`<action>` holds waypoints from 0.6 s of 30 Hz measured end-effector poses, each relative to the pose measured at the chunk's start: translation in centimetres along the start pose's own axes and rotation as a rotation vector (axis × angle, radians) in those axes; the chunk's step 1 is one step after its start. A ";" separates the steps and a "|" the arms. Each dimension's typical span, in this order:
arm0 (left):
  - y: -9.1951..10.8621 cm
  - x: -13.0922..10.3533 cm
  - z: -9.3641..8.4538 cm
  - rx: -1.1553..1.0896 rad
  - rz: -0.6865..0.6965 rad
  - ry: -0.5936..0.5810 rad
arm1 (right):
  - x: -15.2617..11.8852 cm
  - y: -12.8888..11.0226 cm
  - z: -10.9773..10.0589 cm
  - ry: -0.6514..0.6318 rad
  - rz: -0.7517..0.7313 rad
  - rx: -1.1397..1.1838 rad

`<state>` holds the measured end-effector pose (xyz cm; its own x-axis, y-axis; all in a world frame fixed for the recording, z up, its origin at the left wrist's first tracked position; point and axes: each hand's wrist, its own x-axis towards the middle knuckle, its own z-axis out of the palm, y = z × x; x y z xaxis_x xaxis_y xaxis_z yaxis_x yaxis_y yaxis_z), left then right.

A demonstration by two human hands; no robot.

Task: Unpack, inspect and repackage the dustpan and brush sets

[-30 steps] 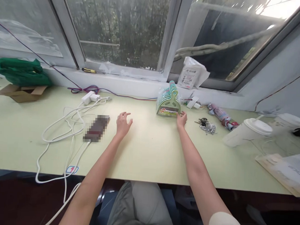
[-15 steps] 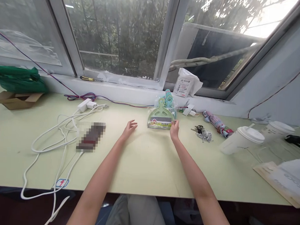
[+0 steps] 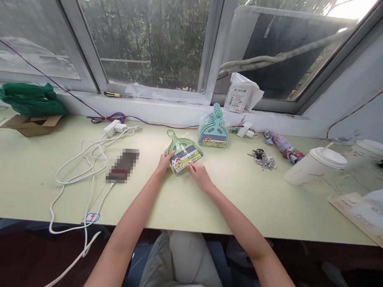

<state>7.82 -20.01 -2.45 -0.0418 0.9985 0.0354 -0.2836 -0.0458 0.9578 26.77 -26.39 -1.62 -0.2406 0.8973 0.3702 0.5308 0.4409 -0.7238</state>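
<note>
A green dustpan-and-brush set [image 3: 182, 153] in clear plastic wrap is tilted above the middle of the pale green table. My left hand [image 3: 164, 161] grips its left edge, fingers closed. At its lower right edge, the closed fingers of my right hand [image 3: 199, 174] pinch the wrap. Behind it to the right, several blue-green dustpan sets [image 3: 214, 129] stand in a row against the wall, also wrapped in plastic.
To the left lie white cables [image 3: 60, 174], a blurred phone [image 3: 123, 166] and an open cardboard box [image 3: 35, 127] under a green bag [image 3: 29, 99]. Keys [image 3: 263, 158], a folded umbrella [image 3: 284, 146] and white cups [image 3: 316, 166] are on the right.
The green set has come away from the row, moving left and nearer to me. My left hand has closed on its edge, and my right hand has shifted to its lower side.
</note>
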 end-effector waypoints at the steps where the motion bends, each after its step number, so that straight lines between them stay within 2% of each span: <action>1: 0.0 0.0 0.0 -0.008 0.010 0.015 | 0.1 0.3 0.3 0.017 0.094 0.092; 4: 0.2 -0.3 0.2 -0.050 -0.002 0.019 | 0.4 1.3 0.7 0.116 0.359 0.501; 6: 0.4 -0.7 0.6 -0.059 -0.029 -0.007 | 0.6 1.9 0.6 0.198 0.439 0.774; 8: 0.7 -1.0 0.9 -0.028 -0.063 -0.059 | 0.7 2.4 0.3 0.290 0.461 0.921; 10: 0.8 -1.2 0.9 0.022 -0.097 -0.098 | 0.6 2.8 -0.1 0.355 0.494 0.949; 12: 0.8 -1.1 0.7 0.075 -0.116 -0.102 | 0.6 3.1 -0.5 0.362 0.532 0.939; 15: 0.6 -0.6 0.1 0.124 -0.123 -0.051 | 0.7 3.2 -1.5 0.312 0.547 0.922; 18: 0.5 0.3 -1.0 0.057 -0.125 0.038 | 1.0 2.9 -3.0 0.235 0.549 0.909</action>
<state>6.69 -19.76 -2.21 -0.0462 0.9944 -0.0950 -0.2345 0.0816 0.9687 30.52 -24.29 -1.63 0.0586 0.9929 -0.1031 -0.3044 -0.0806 -0.9491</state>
